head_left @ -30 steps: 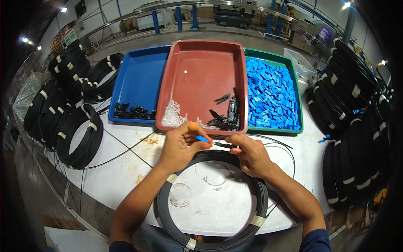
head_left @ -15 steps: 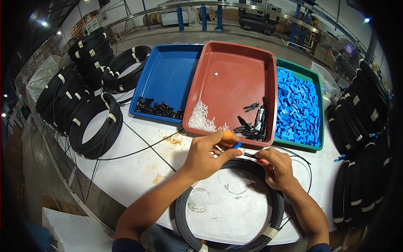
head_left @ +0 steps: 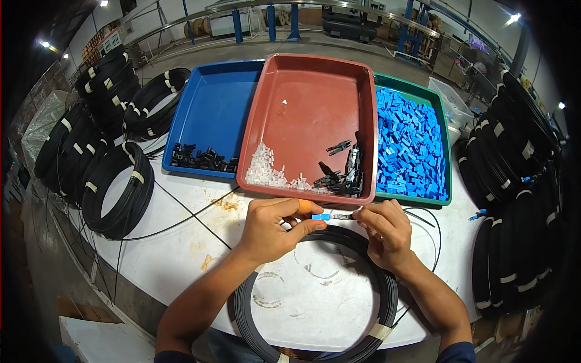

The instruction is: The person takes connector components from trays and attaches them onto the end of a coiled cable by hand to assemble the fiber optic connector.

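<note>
Between thumb and fingers, my left hand (head_left: 275, 225) pinches a small blue connector housing (head_left: 321, 216); an orange cover is on one of its fingers. My right hand (head_left: 387, 233) is closed on a dark connector body (head_left: 344, 216) with a pale tip, which points left at the housing. The two parts are in line and appear to meet end to end; whether the tip is inside cannot be made out. Beneath both hands lies a coil of black cable (head_left: 388, 296), bound with pale tape, on the white table (head_left: 315, 296).
Beyond my hands stand a blue tray (head_left: 221, 109) with black pieces, a red tray (head_left: 321, 115) with white pieces and black connector bodies, and a green tray (head_left: 446, 145) of blue housings. Taped cable coils stand at left (head_left: 115, 193) and right (head_left: 514, 254). Loose cables cross the table.
The blue housing now sits level and more exposed in my left fingers, lined up with the connector in my right hand. The whole view has shifted, so the trays appear further left.
</note>
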### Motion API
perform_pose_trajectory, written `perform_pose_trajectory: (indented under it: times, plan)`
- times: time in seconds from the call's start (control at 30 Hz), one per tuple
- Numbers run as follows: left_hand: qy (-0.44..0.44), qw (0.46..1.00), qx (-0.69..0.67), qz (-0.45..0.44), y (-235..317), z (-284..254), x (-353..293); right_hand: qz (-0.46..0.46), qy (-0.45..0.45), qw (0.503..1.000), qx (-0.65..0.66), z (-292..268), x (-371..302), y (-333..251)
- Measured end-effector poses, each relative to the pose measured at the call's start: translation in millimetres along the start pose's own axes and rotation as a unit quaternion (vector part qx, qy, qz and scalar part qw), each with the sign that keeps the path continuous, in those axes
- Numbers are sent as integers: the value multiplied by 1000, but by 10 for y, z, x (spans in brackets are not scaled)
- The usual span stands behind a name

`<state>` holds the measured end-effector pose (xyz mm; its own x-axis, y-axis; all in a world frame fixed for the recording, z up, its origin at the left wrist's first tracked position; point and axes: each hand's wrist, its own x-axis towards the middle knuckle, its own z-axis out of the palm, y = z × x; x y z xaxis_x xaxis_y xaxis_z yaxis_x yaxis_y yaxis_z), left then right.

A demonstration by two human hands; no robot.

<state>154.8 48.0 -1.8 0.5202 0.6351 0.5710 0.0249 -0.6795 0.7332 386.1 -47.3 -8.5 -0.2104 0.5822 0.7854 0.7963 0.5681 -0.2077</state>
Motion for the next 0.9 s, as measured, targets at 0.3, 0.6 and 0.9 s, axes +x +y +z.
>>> perform_pose_trajectory:
  times: [0.3,0.6,0.9]
  plan:
    - [-9,1000,-11,3,-18,-8,-21,-15,-9,1000,-8,-24,18,-19]
    - [-55,996,16,64,42,9,-6,-88,-6,996,-13,-27,64,-58]
    - [-37,992,52,111,95,40,23,2,-3,1000,17,56,-19,-38]
